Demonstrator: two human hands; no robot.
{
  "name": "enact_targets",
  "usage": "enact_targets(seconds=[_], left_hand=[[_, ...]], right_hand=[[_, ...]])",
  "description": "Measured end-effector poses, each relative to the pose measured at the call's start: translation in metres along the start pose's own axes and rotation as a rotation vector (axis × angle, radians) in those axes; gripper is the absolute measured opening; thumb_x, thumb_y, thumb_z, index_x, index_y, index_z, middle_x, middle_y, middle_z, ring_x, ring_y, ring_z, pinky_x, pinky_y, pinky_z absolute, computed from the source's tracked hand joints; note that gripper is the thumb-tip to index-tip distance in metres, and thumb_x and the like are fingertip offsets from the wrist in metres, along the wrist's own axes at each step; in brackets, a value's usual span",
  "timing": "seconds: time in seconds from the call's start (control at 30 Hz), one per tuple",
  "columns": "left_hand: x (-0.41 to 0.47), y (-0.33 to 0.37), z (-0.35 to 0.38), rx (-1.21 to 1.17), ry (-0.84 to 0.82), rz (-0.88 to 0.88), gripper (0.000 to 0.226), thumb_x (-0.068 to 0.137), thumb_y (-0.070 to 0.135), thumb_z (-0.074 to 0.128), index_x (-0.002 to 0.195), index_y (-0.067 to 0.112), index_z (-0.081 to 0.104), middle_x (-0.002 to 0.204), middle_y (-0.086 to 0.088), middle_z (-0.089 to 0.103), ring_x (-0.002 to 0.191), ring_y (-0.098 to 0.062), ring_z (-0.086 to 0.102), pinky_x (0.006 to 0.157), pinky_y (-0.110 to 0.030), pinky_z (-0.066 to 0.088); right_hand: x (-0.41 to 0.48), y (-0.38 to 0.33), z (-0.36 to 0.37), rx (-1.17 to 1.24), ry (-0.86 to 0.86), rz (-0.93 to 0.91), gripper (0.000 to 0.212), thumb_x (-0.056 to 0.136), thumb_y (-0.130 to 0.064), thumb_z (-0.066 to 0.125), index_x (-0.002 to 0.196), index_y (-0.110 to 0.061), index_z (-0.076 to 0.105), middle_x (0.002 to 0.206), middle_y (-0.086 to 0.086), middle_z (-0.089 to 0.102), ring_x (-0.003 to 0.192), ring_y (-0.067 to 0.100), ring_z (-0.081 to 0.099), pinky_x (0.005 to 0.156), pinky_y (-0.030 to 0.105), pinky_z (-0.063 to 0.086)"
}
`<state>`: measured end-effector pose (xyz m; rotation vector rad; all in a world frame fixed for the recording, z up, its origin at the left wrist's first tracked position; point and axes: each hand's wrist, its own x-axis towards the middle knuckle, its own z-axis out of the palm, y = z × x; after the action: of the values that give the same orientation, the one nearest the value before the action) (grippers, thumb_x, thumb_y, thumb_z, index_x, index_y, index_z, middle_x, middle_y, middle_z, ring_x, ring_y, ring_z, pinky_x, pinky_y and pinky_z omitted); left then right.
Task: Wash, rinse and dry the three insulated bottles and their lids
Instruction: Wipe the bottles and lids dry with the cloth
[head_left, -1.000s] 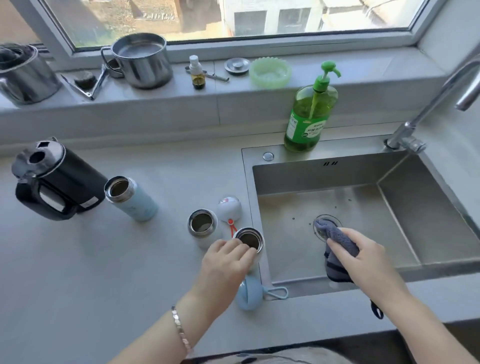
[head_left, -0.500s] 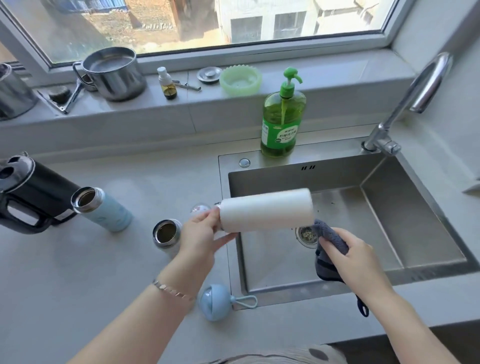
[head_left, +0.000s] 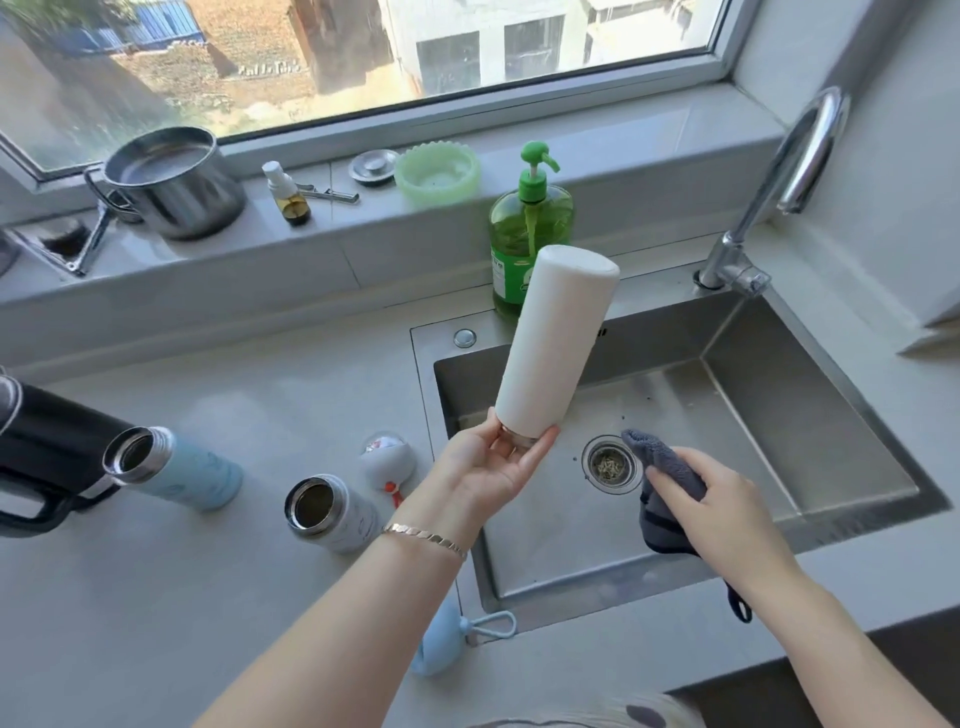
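Note:
My left hand (head_left: 491, 470) grips the steel neck of a white insulated bottle (head_left: 556, 343), held upside down over the sink's left part with its base up and tilted to the right. My right hand (head_left: 711, 501) holds a grey cloth (head_left: 662, 467) over the sink (head_left: 810, 395), just right of the drain. On the counter stand a light blue bottle (head_left: 176, 470) and a smaller white bottle (head_left: 332, 512), both with open mouths. A white lid with a red strap (head_left: 389, 460) lies beside them. A light blue lid with a loop (head_left: 441, 644) lies at the counter's front, partly behind my left forearm.
A green soap dispenser (head_left: 530, 234) stands behind the sink, the tap (head_left: 779, 176) at its right rear. A black kettle (head_left: 47, 447) sits at the far left. The window sill carries a steel pot (head_left: 171, 182), a small bottle (head_left: 285, 195) and a green dish (head_left: 436, 169).
My left hand took the white bottle from the counter by the sink, lifted it, laid it sideways, then turned it mouth down over the sink. My right hand kept the cloth near the drain.

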<state>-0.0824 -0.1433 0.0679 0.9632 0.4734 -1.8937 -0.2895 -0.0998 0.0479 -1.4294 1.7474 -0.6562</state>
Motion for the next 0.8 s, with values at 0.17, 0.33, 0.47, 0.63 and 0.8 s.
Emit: enact_targets(seconds=[0.17,0.33,0.47,0.63,0.8], left_hand=[[-0.003,0.005,-0.007,-0.020,-0.046,0.032,0.022,0.098,0.015,0.045,0.110,0.001,0.057,0.129,-0.012,0.057,0.118,-0.038,0.052,0.087,-0.052,0.048],[-0.011,0.016,-0.020,-0.008,-0.110,0.094,0.023,0.097,0.016,0.048,0.102,-0.003,0.060,0.116,-0.015,0.063,0.093,-0.038,0.060,0.061,-0.053,0.055],[-0.027,0.026,-0.031,0.120,-0.037,0.146,0.020,0.097,0.015,0.047,0.089,0.000,0.058,0.094,-0.015,0.065,0.094,-0.035,0.059,0.083,-0.056,0.045],[-0.036,0.024,-0.047,0.637,0.263,0.463,0.020,0.094,0.013,0.053,0.076,0.008,0.057,0.075,-0.010,0.054,0.074,-0.020,0.053,0.079,-0.048,0.052],[-0.058,-0.005,-0.045,0.884,0.228,0.643,0.016,0.094,0.011,0.053,0.085,0.003,0.064,0.072,-0.007,0.059,0.068,-0.015,0.057,0.070,-0.035,0.053]], right_hand=[[-0.002,-0.001,0.003,-0.038,-0.011,-0.009,0.010,0.089,-0.024,0.057,0.081,-0.027,0.061,0.073,0.001,0.066,0.077,0.017,0.060,0.067,0.023,0.043],[-0.006,-0.002,0.004,-0.041,0.008,-0.046,0.014,0.090,-0.025,0.054,0.078,-0.025,0.061,0.070,0.001,0.064,0.074,0.014,0.059,0.065,0.024,0.042],[-0.012,-0.007,0.004,0.020,0.047,-0.016,0.025,0.095,-0.029,0.048,0.073,-0.022,0.056,0.069,-0.003,0.061,0.072,0.011,0.054,0.063,0.023,0.039],[-0.029,-0.040,0.006,0.229,0.326,-0.143,0.019,0.096,-0.037,0.044,0.089,-0.024,0.057,0.079,-0.014,0.059,0.076,-0.007,0.055,0.063,0.009,0.041],[-0.033,-0.063,0.059,0.036,0.105,-0.515,0.059,0.091,-0.058,0.030,0.125,-0.018,0.056,0.123,0.009,0.060,0.119,0.020,0.052,0.101,0.031,0.038]])
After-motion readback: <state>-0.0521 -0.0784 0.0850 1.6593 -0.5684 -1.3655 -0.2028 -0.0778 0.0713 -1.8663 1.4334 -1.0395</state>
